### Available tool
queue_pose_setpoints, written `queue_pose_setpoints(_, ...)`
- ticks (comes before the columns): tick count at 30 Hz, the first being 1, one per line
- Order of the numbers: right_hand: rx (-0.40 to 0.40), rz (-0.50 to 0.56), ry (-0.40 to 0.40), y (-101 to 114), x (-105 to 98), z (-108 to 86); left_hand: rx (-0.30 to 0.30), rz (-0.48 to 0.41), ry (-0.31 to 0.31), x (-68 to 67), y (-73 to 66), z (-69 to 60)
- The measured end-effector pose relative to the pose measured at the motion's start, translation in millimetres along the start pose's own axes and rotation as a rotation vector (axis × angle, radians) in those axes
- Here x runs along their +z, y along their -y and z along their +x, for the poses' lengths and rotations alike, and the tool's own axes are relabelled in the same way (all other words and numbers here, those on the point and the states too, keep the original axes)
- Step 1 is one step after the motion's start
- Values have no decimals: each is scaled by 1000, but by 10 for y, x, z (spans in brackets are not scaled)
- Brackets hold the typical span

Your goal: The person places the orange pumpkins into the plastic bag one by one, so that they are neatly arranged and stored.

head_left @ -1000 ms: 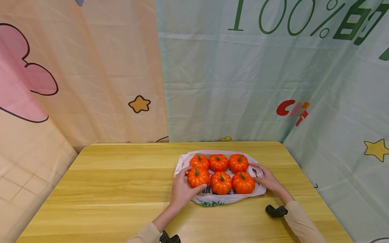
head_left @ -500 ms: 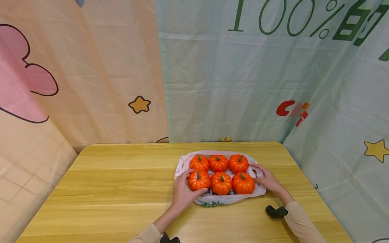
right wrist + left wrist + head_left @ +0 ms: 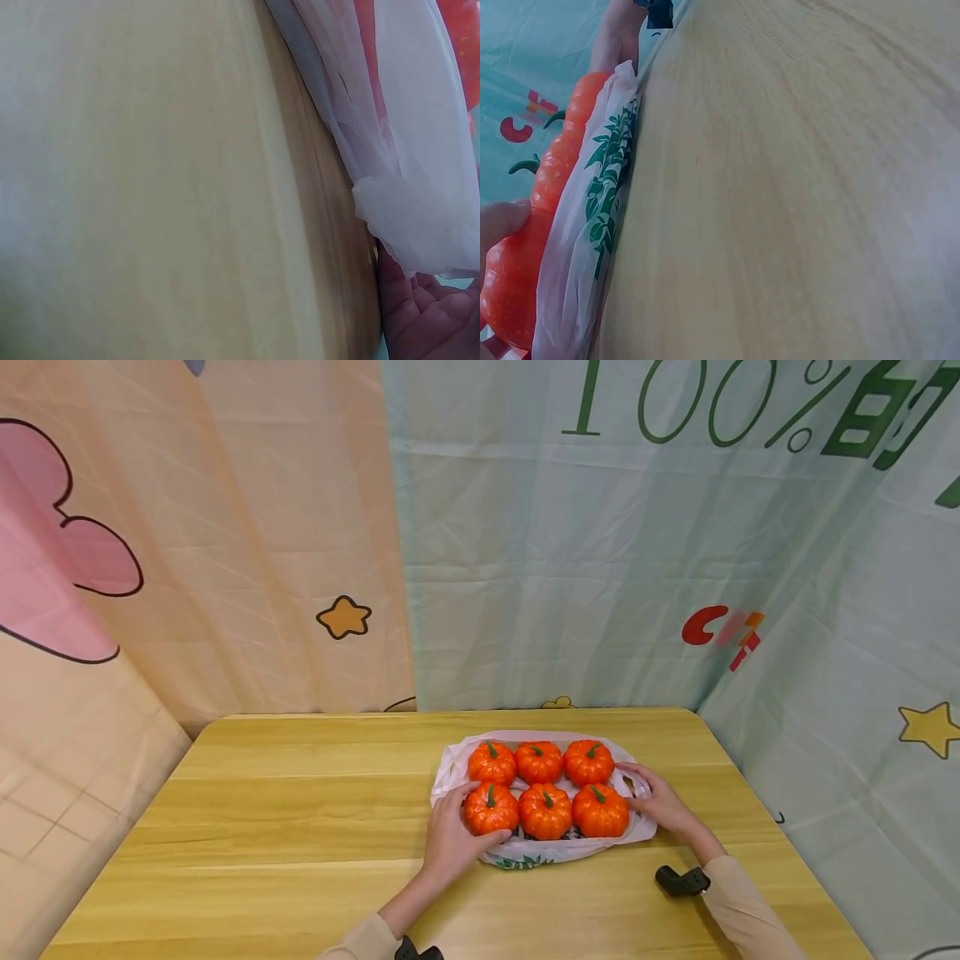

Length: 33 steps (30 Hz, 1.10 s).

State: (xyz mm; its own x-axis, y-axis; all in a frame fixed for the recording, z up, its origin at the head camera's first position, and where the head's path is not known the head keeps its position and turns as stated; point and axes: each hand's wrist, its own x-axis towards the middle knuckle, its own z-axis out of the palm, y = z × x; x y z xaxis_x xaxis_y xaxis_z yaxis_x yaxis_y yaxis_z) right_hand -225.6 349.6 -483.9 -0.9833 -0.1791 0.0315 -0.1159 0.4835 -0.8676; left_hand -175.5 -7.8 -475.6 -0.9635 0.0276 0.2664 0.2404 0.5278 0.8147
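Observation:
Several small orange toy pumpkins with green stems stand in two rows on a white plastic bag (image 3: 570, 852) in the head view. My left hand (image 3: 452, 837) holds the front-left pumpkin (image 3: 491, 808), thumb on its near side and fingers on its left. The thumb also shows against the pumpkin in the left wrist view. At the bag's right end, my right hand (image 3: 662, 799) grips the edge of the bag, its fingertips close to the back-right pumpkin (image 3: 588, 763) and the front-right pumpkin (image 3: 601, 812). Plastic hides part of those fingers in the right wrist view.
A wooden table (image 3: 285, 827) bears the bag, with bare wood to its left and in front. Printed cloth curtains (image 3: 555, 568) hang behind and at both sides. Each wrist carries a small black device, like the one on the right (image 3: 682, 882).
The front-left pumpkin has come down and slightly toward me in my left hand, into line with the front row. My right hand has stayed in place.

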Motion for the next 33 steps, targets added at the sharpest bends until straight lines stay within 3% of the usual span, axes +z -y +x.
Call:
queue_pose_setpoints(11, -5, -2, 7, -5, 5, 15, 13, 45, 18, 12, 50, 5)
queue_pose_setpoints(20, -7, 7, 16, -1, 17, 63, 24, 138, 23, -11, 51, -4)
queue_pose_setpoints(23, -15, -10, 13, -8, 7, 66, 34, 112, 30, -41, 50, -4)
queue_pose_setpoints(29, -13, -31, -2, 8, -59, -1, 84, -35, 8, -300, 114, 26)
queue_pose_setpoints(33, -14, -53, -49, 36, -162, -76, 82, 10, 2, -630, 238, 110)
